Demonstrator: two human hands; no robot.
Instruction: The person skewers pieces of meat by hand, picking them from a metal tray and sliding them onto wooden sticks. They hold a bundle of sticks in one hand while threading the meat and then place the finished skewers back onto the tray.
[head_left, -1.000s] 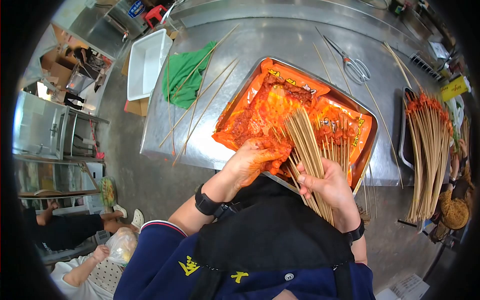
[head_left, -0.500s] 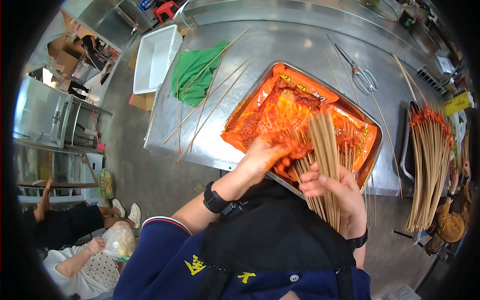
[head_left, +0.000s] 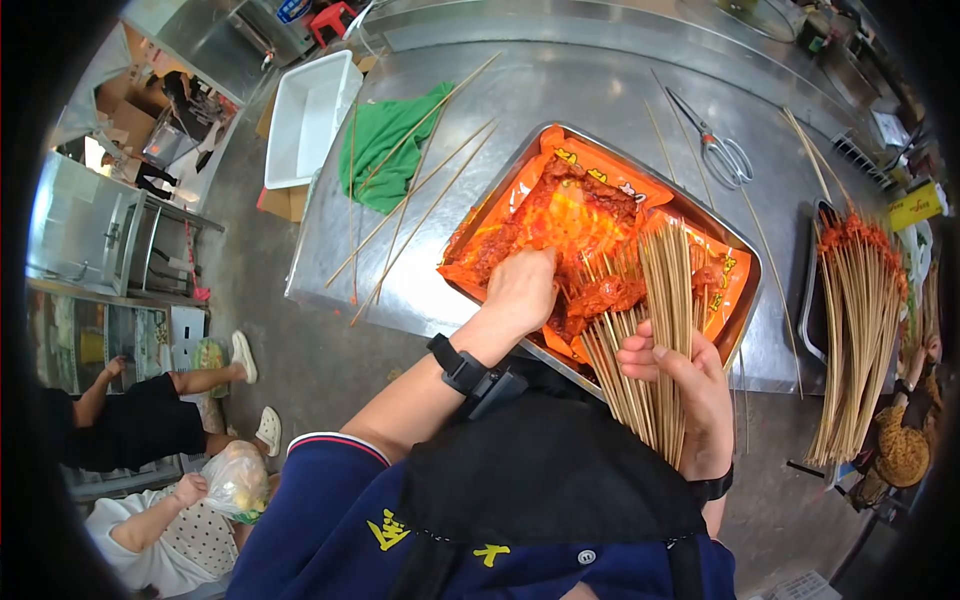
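Observation:
A metal tray (head_left: 748, 322) lined with orange printed plastic bags stands at the table's near edge. Red saucy marinated food (head_left: 540, 215) spreads over the bags. My left hand (head_left: 522, 288) presses down into this red food at the tray's near left side, its fingers hidden. My right hand (head_left: 690, 390) is closed round a bundle of bamboo skewers (head_left: 672, 300), thumb on one side and fingers on the other. More skewers (head_left: 615, 362) lie just left of that bundle, their upper ends among red-coated pieces (head_left: 605, 298).
Loose skewers (head_left: 430, 215) lie over a green cloth (head_left: 385, 150) on the steel table. Scissors (head_left: 722, 152) lie behind the tray. At right a black tray (head_left: 812, 300) holds many loaded skewers (head_left: 862, 330). A white bin (head_left: 310, 115) stands left. Other people (head_left: 150, 420) are at lower left.
My left hand has shifted away from the skewers and down into the red food, its sauce-covered fingers now hidden. My right hand keeps the bundle, lowered slightly. A person at left has moved.

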